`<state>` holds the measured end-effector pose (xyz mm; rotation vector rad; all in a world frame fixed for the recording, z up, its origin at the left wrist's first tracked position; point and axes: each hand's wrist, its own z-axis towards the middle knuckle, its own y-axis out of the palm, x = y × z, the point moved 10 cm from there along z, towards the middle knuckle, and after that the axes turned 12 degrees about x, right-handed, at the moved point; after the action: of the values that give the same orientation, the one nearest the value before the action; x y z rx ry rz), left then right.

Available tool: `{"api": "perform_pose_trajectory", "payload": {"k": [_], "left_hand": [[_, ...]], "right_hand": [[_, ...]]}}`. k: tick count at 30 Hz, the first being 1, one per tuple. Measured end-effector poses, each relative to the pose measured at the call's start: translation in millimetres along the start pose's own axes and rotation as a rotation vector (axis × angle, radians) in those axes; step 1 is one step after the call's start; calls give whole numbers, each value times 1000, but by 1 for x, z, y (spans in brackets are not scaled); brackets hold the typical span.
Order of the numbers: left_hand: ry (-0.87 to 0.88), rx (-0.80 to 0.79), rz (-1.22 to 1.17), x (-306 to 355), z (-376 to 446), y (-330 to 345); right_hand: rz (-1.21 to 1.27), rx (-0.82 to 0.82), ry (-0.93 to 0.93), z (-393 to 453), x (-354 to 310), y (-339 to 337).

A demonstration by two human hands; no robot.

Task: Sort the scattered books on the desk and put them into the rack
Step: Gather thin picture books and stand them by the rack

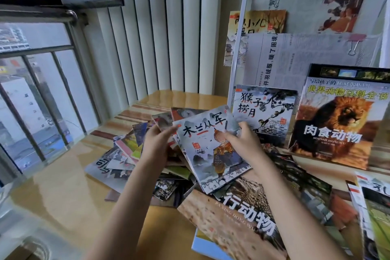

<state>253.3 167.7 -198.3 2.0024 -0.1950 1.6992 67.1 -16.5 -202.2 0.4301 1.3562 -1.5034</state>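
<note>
holding the mulan picture book (207,145) above the pile, my left hand (157,143) pinching its nine o'clock edge, right hand (242,141) gripping its cover; the rack (238,65) stands at one o'clock, nearer my right

I read this as a home setting, probably a child's study corner in a high-rise flat. Evidence: wooden desk (63,186) against a barred window (38,82) overlooking city buildings, white vertical blinds (160,27), a white wire book rack (240,53), and scattered children's picture books (213,145) with Chinese titles.
</note>
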Motion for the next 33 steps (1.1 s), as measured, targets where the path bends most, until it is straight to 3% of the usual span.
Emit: {"api": "perform_pose_trajectory", "payload": {"k": [5,9,13,17,19,21,23,24,28,33], "left_hand": [[-140,-210,-144,-9,-16,44],[-329,-256,-356,-19,-13,41],[-296,-343,-420,-12,-13,48],[-262,-322,-372,-6,-18,49],[-157,-291,-251,-6,-22,46],[-78,-100,0,-16,-17,28],[-78,-85,146,-28,-21,20],[-123,-39,124,-30,-18,20],[73,-201,61,-5,-23,51],[133,55,-19,1,-7,25]], "right_hand": [[102,6,-15,-4,-7,-8],[199,15,-44,-9,-16,-16],[287,-42,-56,-15,-26,-12],[397,-27,-1,-14,-23,-13],[484,29,58,-10,-18,-21],[554,95,101,-8,-15,-30],[601,176,135,-6,-10,-39],[622,233,160,-6,-5,-44],[676,428,289,-6,17,-60],[608,693,380,-15,33,-80]]}}
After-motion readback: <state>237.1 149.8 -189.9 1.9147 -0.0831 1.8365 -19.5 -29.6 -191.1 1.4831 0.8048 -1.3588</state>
